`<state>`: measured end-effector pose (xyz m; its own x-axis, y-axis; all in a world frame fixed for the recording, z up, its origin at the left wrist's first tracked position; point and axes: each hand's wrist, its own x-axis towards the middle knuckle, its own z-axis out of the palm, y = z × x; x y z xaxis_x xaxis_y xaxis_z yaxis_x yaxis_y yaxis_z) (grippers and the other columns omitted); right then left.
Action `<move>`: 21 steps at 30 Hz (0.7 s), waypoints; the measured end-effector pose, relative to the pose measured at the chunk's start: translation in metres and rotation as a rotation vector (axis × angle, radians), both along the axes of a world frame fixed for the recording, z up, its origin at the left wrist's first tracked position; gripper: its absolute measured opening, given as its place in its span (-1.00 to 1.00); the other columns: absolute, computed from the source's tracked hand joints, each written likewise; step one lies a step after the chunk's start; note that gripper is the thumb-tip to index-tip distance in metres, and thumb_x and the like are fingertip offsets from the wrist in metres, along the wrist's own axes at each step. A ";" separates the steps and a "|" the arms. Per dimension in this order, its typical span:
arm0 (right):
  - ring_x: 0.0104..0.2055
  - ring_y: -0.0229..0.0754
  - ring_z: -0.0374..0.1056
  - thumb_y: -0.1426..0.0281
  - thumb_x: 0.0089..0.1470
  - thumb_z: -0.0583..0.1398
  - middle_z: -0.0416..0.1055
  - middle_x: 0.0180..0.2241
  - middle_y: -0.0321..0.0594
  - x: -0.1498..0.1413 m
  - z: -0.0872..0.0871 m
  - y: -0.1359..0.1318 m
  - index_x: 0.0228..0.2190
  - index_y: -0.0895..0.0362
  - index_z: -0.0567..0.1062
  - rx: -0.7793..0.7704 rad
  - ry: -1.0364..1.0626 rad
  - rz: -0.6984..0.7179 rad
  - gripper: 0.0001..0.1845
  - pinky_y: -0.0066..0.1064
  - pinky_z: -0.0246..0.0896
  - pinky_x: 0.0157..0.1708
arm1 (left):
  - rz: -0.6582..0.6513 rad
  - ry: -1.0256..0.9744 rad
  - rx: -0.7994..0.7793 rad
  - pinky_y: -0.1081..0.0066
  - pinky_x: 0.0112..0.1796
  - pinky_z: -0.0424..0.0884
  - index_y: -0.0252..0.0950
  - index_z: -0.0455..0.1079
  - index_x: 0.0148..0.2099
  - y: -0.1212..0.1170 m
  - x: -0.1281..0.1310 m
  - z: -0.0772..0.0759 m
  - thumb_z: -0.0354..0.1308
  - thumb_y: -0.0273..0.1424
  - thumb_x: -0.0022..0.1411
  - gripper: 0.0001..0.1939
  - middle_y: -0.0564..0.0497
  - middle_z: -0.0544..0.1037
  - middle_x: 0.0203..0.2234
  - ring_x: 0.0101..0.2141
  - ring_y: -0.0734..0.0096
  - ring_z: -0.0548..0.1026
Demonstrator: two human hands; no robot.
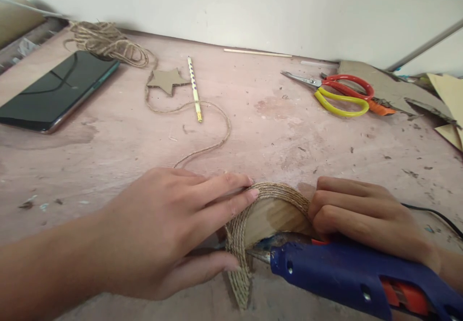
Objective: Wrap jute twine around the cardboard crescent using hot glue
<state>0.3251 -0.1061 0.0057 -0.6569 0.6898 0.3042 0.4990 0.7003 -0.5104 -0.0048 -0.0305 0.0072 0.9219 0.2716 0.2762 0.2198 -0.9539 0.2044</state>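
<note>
L hand [166,227] fingers part-spread, tips + thumb pressing on the twine-covered arc [238,232], near centre; R hand [365,210] curled at its right end, can't tell what it grips, w/ glue gun [325,268] just on the near side. Step prob. = seating the wrap; next move prob. needs firm pressure + slack in the loose cord [227,128], which runs to the bundle [104,41], far left.

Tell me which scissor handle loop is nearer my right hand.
The yellow loop of the scissors: it lies on the side toward your right hand, while the red loop sits farther off, toward the wall.
</note>
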 end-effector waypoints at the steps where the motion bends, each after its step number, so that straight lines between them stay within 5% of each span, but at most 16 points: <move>1: -0.40 -0.19 0.17 0.31 0.70 -0.02 0.36 -0.42 -0.32 0.001 -0.001 -0.001 -0.25 0.03 0.29 0.000 0.009 -0.003 -0.66 -0.24 0.09 -0.37 | -0.003 -0.004 0.000 0.08 -0.10 0.82 -0.37 0.36 0.47 0.000 0.000 0.000 -0.09 -0.09 0.78 -0.45 -0.21 0.64 0.37 0.04 0.08 0.81; 9: -0.39 -0.20 0.18 0.43 0.66 0.02 0.32 -0.43 -0.32 0.000 0.001 0.001 -0.25 0.03 0.28 -0.001 -0.028 0.000 -0.70 -0.28 0.11 -0.35 | 0.002 -0.004 -0.001 0.09 -0.09 0.80 -0.39 0.37 0.46 -0.001 0.000 -0.001 -0.09 -0.10 0.78 -0.45 -0.22 0.65 0.36 0.02 0.07 0.81; 21: -0.42 -0.17 0.19 0.35 0.65 0.05 0.33 -0.44 -0.35 0.001 -0.004 -0.002 -0.26 0.01 0.31 -0.004 0.035 -0.046 -0.69 -0.23 0.07 -0.38 | -0.007 -0.015 -0.018 0.09 -0.07 0.80 -0.42 0.40 0.46 -0.002 -0.002 -0.002 -0.05 -0.12 0.76 -0.45 -0.26 0.64 0.36 0.03 0.04 0.80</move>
<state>0.3260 -0.1080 0.0021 -0.6136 0.7201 0.3239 0.5122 0.6752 -0.5309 -0.0063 -0.0330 0.0055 0.9197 0.2701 0.2848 0.2098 -0.9515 0.2248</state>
